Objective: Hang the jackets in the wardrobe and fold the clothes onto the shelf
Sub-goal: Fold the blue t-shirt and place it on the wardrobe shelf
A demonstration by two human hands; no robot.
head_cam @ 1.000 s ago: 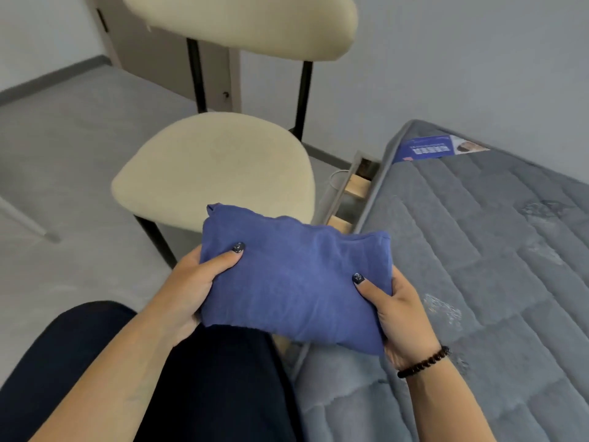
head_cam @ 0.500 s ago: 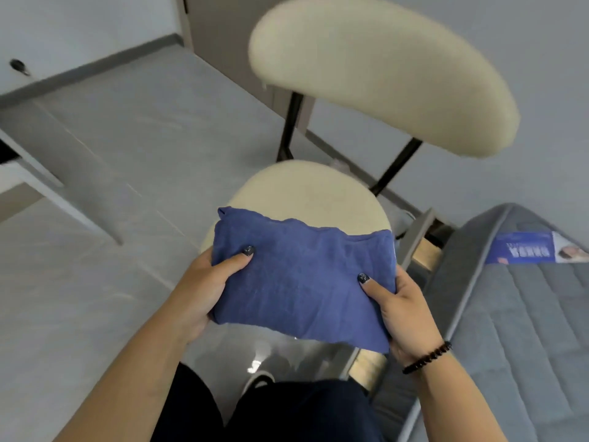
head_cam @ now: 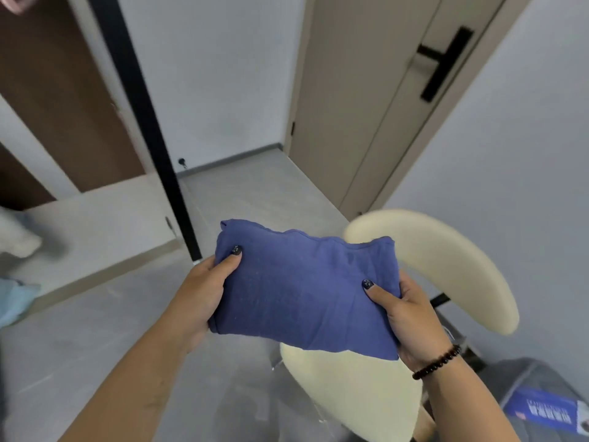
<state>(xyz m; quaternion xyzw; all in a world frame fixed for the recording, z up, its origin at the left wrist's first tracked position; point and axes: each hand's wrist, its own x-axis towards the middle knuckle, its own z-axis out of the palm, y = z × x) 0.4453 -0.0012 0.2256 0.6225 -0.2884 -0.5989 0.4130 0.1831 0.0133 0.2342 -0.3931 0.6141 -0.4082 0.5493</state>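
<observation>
Holding a folded blue garment [head_cam: 306,291] in the air between both hands, above a cream chair [head_cam: 350,387].

The left hand [head_cam: 200,298] and right hand [head_cam: 411,317] each grip one end, thumbs on top, the remaining fingers hidden beneath the cloth. At the left edge, pale and light-blue fabric on the wardrobe's low shelf [head_cam: 95,228] is blurred and cropped. The mattress corner [head_cam: 522,381] is cut off at lower right.

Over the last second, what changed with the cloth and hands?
The view swung from the mattress up toward the door and wardrobe; the folded blue cloth was carried with it, now above the chair. Nothing was let go: left hand and right hand grip its ends as before.
</observation>
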